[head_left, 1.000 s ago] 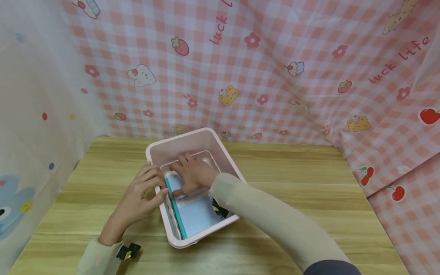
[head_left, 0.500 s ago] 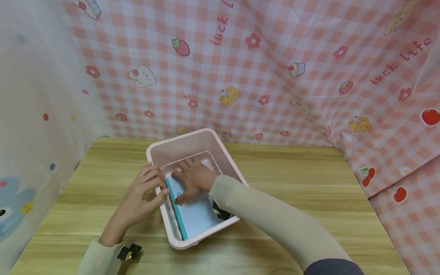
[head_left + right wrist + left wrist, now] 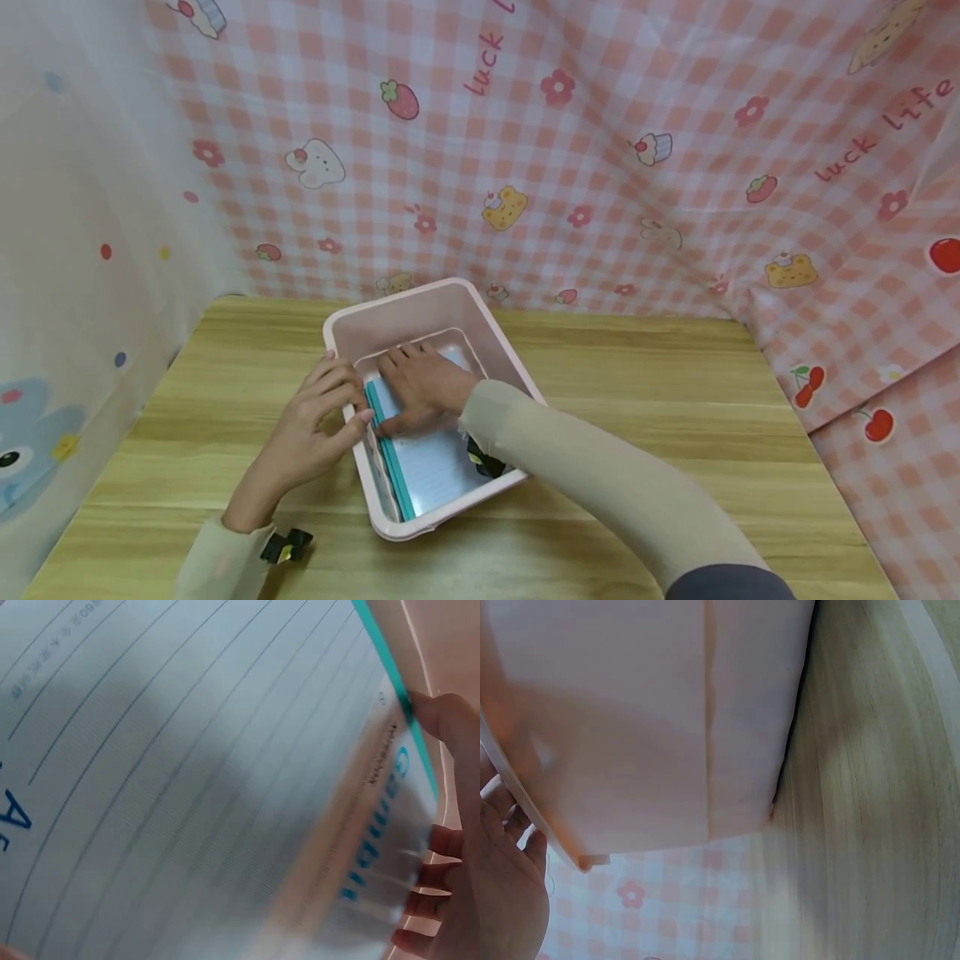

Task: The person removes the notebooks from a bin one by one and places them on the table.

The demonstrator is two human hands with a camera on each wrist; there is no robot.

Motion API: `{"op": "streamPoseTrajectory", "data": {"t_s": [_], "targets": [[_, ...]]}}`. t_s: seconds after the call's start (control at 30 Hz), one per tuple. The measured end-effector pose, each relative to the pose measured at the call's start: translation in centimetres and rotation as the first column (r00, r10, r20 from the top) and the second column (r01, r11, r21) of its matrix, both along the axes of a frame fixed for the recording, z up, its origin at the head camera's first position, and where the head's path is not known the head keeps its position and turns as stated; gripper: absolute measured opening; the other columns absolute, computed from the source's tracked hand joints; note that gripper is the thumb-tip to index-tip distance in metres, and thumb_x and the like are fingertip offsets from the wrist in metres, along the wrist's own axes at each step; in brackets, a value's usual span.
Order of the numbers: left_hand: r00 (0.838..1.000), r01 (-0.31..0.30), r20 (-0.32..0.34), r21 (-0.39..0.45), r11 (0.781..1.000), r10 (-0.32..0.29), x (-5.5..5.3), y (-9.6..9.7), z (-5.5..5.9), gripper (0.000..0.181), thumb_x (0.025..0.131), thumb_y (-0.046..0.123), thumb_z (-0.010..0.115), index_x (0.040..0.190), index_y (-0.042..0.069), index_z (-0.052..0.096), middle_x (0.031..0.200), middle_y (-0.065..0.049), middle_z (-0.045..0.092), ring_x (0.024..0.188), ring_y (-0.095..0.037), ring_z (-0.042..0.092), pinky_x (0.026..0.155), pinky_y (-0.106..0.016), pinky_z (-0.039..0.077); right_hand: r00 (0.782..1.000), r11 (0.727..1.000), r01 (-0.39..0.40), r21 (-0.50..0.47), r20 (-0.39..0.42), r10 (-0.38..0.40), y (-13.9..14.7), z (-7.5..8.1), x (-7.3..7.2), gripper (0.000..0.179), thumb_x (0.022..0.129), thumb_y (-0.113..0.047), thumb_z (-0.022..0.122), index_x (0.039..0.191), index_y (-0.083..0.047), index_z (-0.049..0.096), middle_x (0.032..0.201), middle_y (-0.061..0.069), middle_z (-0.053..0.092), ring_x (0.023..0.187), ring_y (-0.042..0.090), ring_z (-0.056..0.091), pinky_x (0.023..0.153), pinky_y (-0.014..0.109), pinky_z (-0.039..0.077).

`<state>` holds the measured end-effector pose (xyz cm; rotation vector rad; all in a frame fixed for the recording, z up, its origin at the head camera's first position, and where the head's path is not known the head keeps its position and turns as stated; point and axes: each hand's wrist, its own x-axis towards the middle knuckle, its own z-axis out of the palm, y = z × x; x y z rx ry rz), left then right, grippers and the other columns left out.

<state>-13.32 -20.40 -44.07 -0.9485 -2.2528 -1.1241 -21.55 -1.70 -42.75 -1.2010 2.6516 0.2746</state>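
A right hand [image 3: 420, 387] spreads its fingers wide over a lined, pale-blue notebook [image 3: 438, 471] inside a pink tub [image 3: 397, 321], thumb at the teal spine [image 3: 392, 454], fingertips at the edge nearest the tub's far wall. Whether those fingers are taking any of its weight cannot be told. A left hand [image 3: 311, 421] grips the tub's left rim, fingers bent over the edge, apparently steadying it.

The step in hand looks like placing or adjusting the notebook on the tub's floor; which, the pictures do not settle. The next move seems to call for even pressure or a firmer hold at the spine, with the left hand keeping the rim still.

The tub's walls hem the notebook in, and a beige sleeve [image 3: 585, 450] crosses the tub's right rim, a black clip [image 3: 483, 460] at its wrist hiding part of the cover. The spine shows as a double line, so a second notebook beneath is possible. Under the tub lies a wood-grain table [image 3: 637, 375]; beyond it hangs a pink checked cloth [image 3: 450, 158], and well to its left, a white one.
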Motion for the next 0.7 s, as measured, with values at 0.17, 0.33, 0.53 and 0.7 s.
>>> {"op": "streamPoseTrajectory", "data": {"t_s": [0.17, 0.33, 0.53, 0.7], "targets": [[0.999, -0.014, 0.041, -0.013, 1.000, 0.014, 0.05, -0.06, 0.12, 0.019, 0.082, 0.006, 0.072, 0.082, 0.022, 0.063, 0.098, 0.001, 0.062, 0.111, -0.017, 0.051, 0.132, -0.049, 0.018, 1.000, 0.996, 0.008, -0.086, 0.016, -0.007, -0.25, -0.18, -0.53, 0.083, 0.089, -0.075, 0.053, 0.140, -0.010, 0.042, 0.135, 0.004, 0.052, 0.125, 0.017, 0.054, 0.103, 0.030, 0.053], [0.998, -0.017, 0.057, -0.021, 1.000, 0.018, 0.05, -0.08, 0.16, 0.018, 0.083, 0.007, 0.072, 0.082, 0.023, 0.063, 0.099, 0.000, 0.063, 0.112, -0.017, 0.050, 0.132, -0.050, 0.017, 1.000, 0.996, 0.016, -0.092, -0.004, -0.016, -0.31, -0.16, -0.63, 0.079, 0.087, -0.074, 0.056, 0.136, -0.013, 0.044, 0.131, 0.003, 0.052, 0.119, 0.016, 0.054, 0.095, 0.030, 0.055], [0.998, -0.017, 0.058, -0.025, 1.000, 0.018, 0.14, -0.11, 0.17, 0.019, 0.084, 0.007, 0.073, 0.083, 0.022, 0.063, 0.100, 0.001, 0.062, 0.112, -0.017, 0.050, 0.132, -0.051, 0.017, 0.998, 0.999, 0.021, -0.049, -0.050, -0.023, -0.29, -0.13, -0.39, 0.093, 0.086, -0.080, 0.051, 0.151, -0.015, 0.042, 0.148, 0.006, 0.047, 0.136, 0.020, 0.047, 0.112, 0.036, 0.048], [0.999, -0.009, 0.037, -0.013, 1.000, 0.010, 0.20, -0.03, 0.18, 0.019, 0.083, 0.006, 0.072, 0.083, 0.022, 0.063, 0.099, -0.001, 0.062, 0.111, -0.017, 0.050, 0.132, -0.051, 0.018, 0.998, 0.998, 0.022, -0.055, -0.053, -0.025, -0.28, -0.07, -0.22, 0.094, 0.087, -0.079, 0.050, 0.154, -0.015, 0.037, 0.156, 0.007, 0.046, 0.146, 0.022, 0.044, 0.122, 0.039, 0.039]]}}
